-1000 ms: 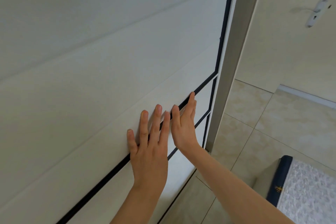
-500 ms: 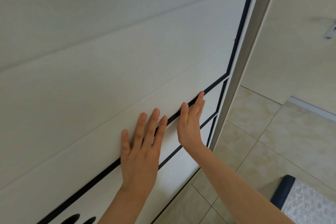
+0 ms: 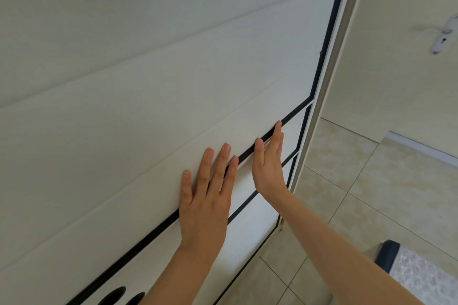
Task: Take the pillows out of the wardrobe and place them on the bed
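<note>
we see the left hand (image 3: pixel 204 202) laid flat on the white wardrobe door (image 3: pixel 148 86), fingers (image 3: pixel 224 156) spread and straight, gripping nothing; the right hand (image 3: pixel 269 168) stands just beside it, edge-on to the panel, fingers together and extended, also holding nothing, its fingertips at the black trim line (image 3: pixel 292 114) that runs slantwise across the door; that line passes under the left fingers and on down past the left wrist; beyond the right fingertips the door ends at a dark vertical edge strip (image 3: pixel 329 32) against a pale frame post (image 3: pixel 347 39); below the left wrist two dark oval holes (image 3: pixel 111 296) show in the lower panel; to the right of the right forearm lies open tiled floor (image 3: pixel 371 193); past it a cream room door carries a white lever handle (image 3: pixel 443 37); a corner of the bed (image 3: pixel 416 272), with a dark border and pale patterned cover, sits low, well apart from both hands; the pillows are not visible, and the wardrobe interior is hidden behind the door.
</note>
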{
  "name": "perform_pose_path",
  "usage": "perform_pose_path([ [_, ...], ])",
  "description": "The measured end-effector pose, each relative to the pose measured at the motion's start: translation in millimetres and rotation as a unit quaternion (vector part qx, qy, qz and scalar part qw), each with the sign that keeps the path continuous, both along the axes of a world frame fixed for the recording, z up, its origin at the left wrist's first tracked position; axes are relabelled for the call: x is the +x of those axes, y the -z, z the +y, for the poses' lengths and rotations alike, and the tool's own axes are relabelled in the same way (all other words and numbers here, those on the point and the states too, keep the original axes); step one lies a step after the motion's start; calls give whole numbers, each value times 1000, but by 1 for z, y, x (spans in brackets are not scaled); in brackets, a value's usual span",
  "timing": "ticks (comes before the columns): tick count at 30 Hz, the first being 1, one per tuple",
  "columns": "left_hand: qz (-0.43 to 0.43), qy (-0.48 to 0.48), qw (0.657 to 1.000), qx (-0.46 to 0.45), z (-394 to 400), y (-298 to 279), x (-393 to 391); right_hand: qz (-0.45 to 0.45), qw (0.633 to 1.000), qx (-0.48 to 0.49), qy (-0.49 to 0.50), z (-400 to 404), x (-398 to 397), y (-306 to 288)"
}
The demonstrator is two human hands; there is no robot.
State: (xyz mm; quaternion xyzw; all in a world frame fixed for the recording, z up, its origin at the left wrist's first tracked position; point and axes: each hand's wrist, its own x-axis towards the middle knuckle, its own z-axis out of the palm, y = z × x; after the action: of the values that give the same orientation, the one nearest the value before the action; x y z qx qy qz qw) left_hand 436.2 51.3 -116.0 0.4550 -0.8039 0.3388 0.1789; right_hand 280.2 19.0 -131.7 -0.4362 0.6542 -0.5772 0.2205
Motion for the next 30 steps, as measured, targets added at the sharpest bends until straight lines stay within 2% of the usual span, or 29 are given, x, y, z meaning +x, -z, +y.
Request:
perform_pose_path([
  [17,-13,22,999,20,-8,-5,-20,1,1000,6,13,-8,-26,-3],
  [23,-11,45,997,54,-7,-8,-17,-10,999,45,28,1,-29,-14],
  [27,60,138,987,49,-1,-16,-12,-27,993,112,39,21,-32,-28],
  [30,142,274,947,89,1,-17,0,2,989,143,35,49,-33,-45],
])
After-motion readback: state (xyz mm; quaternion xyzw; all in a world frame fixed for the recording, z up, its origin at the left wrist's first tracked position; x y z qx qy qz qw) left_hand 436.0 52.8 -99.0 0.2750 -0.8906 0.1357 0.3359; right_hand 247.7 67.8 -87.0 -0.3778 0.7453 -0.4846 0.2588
